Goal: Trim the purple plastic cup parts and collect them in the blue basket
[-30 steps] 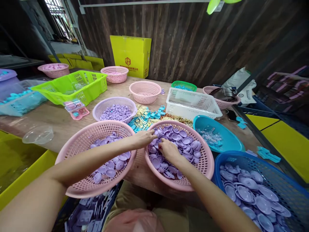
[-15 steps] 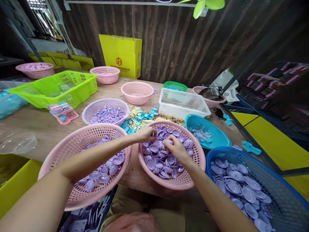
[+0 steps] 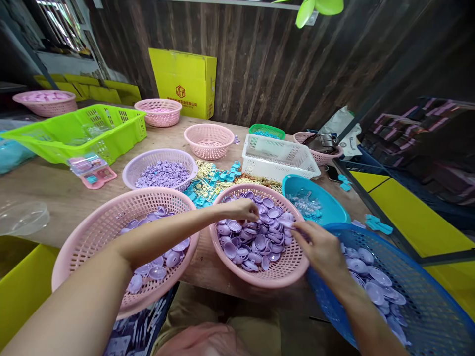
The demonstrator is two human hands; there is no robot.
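Purple caps (image 3: 260, 242) fill the middle pink basket (image 3: 282, 271), which sits at the near edge of our wooden table (image 3: 67, 198). Biggest is the blue basket (image 3: 426, 296) on our right, holding more purple caps. Next comes the pink basket on the left (image 3: 100, 232), with fewer caps (our left arm crosses over it). Behind it we see a green crate (image 3: 122, 128), a white crate (image 3: 278, 158), a teal bowl (image 3: 330, 207) with clear bits, and a small purple basket (image 3: 159, 170) of tiny purple pieces. Blue and yellow bits (image 3: 210, 180) lie loose between the baskets. A yellow box (image 3: 181, 81) at the back has a red logo; we cannot read its writing.

Our left hand (image 3: 241, 210) curls over the caps, fingertips pressed together. Our right hand (image 3: 321, 249) pinches one cap at the basket's right rim.
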